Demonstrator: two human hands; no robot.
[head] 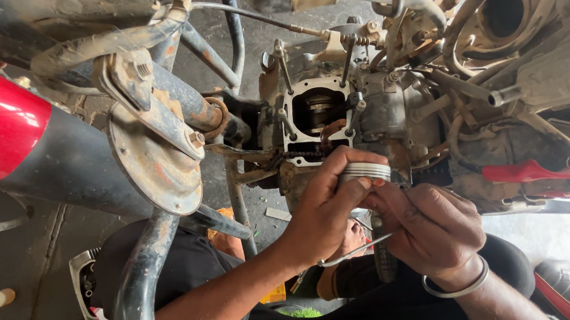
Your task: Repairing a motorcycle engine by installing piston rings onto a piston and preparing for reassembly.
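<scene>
At far left, a red and grey rounded body panel [2,133] is seen beside a rusted round plate [154,159] that is bolted to the frame tubes [140,284], so the bare frame is left exposed around the engine. Further right, at the middle, the open crankcase mouth [318,114] is turned toward the camera with four long studs [283,60] standing out of its corners; inside this square opening a connecting rod end is visible, dark and oily, and nothing else can be made out in it. A drive chain [298,155] is laid along the lower edge of the opening. Just below it, a silver piston [364,172] with ringed grooves is held close to the opening, apparently so that it stays level with the rod. The left hand [322,211] is closed around the piston, its grip clasping the skirt from the side with the thumb across the top. The right hand [433,226], wearing a metal bangle [458,287], is pinched at the piston's near edge, and a thin bent wire tool [351,252] is caught beneath its fingers. At right, hoses, cables and a red-handled tool [533,171] are crowded around the carburettor area.
</scene>
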